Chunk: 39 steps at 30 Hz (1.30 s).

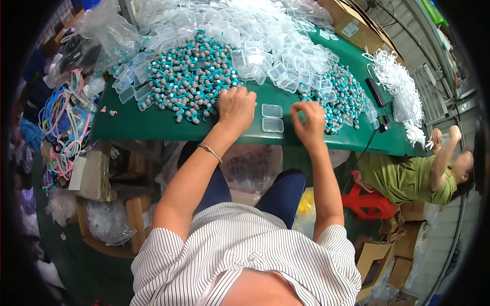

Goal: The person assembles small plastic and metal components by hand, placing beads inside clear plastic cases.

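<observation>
My left hand (pixel 237 109) is at the right edge of a large heap of small grey plugs with teal stems (pixel 189 76), its fingers bent and closed. What they hold, if anything, is hidden. My right hand (pixel 310 121) is curled, with thumb and forefinger drawn together beside a smaller heap of the same plugs (pixel 343 94); I cannot make out anything in its grip. Between the hands lies a small clear plastic case (pixel 272 125), opened flat with its lid half toward the back. Neither hand touches it.
Many clear cases (pixel 255 46) are piled along the back of the green table (pixel 168 131). White cords (pixel 398 81) lie at the right end. Coloured bands (pixel 61 127) hang at the left. A person in green (pixel 408 173) sits at the right near a red stool (pixel 367 201).
</observation>
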Each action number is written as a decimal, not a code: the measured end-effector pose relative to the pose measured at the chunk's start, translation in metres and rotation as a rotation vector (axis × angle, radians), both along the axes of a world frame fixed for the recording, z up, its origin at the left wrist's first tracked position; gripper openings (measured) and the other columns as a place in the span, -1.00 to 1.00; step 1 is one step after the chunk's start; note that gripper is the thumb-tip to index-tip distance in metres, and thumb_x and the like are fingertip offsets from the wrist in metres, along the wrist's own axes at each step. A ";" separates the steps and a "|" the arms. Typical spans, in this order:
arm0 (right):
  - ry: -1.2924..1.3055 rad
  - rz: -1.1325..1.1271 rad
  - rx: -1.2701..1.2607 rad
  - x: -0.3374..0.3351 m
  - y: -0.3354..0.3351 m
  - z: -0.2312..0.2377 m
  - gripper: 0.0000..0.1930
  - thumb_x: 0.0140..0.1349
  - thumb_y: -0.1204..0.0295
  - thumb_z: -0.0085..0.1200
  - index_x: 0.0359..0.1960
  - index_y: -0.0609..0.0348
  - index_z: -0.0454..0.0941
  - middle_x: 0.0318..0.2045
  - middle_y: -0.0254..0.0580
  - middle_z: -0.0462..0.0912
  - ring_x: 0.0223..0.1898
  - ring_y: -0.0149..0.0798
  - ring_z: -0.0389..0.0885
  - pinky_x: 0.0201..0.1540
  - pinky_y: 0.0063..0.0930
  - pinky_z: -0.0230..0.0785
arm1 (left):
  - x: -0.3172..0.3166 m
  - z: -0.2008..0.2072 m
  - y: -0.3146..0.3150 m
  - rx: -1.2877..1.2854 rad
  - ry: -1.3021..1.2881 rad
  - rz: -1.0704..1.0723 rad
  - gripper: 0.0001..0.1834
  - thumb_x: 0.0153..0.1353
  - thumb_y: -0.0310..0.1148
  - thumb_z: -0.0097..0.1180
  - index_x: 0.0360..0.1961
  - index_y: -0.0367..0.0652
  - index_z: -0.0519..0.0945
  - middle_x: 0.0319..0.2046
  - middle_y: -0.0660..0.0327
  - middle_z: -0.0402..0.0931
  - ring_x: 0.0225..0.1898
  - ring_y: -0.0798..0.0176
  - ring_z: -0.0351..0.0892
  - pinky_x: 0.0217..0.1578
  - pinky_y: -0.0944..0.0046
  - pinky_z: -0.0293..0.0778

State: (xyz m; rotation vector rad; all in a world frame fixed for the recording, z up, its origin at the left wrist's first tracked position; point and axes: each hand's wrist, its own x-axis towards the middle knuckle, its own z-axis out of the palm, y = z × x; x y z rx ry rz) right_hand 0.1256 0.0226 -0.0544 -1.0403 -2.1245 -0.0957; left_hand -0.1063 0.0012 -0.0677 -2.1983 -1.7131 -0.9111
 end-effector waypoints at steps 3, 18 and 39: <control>-0.132 -0.284 0.026 0.014 0.026 -0.005 -0.85 0.03 0.35 0.29 -0.35 0.01 0.63 -0.38 -0.29 0.63 -0.21 -0.14 0.56 -0.15 -0.19 0.23 | 0.000 -0.002 -0.001 -0.047 -0.054 0.002 -0.87 0.03 -0.30 0.30 -0.45 -0.06 0.59 -0.45 0.22 0.52 -0.31 0.13 0.55 -0.27 0.07 0.31; -0.344 -0.520 0.007 0.007 0.044 -0.018 -0.80 -0.02 0.37 0.23 -0.30 -0.01 0.61 -0.38 -0.29 0.66 -0.19 -0.17 0.59 -0.07 -0.04 0.18 | 0.011 -0.007 -0.023 -0.115 -0.385 -0.134 -0.85 0.03 -0.40 0.28 -0.37 -0.14 0.58 -0.44 0.15 0.55 -0.33 0.00 0.60 -0.32 0.07 0.49; 0.114 0.054 -0.114 -0.015 -0.006 -0.005 -0.83 0.06 0.58 0.16 -0.27 0.11 0.62 -0.38 -0.18 0.61 -0.37 -0.15 0.58 -0.23 -0.27 0.31 | 0.034 -0.001 -0.047 -0.168 -0.449 -0.184 -0.65 0.00 -0.35 0.34 -0.16 -0.17 0.57 -0.22 0.10 0.47 -0.18 -0.02 0.54 -0.17 0.09 0.48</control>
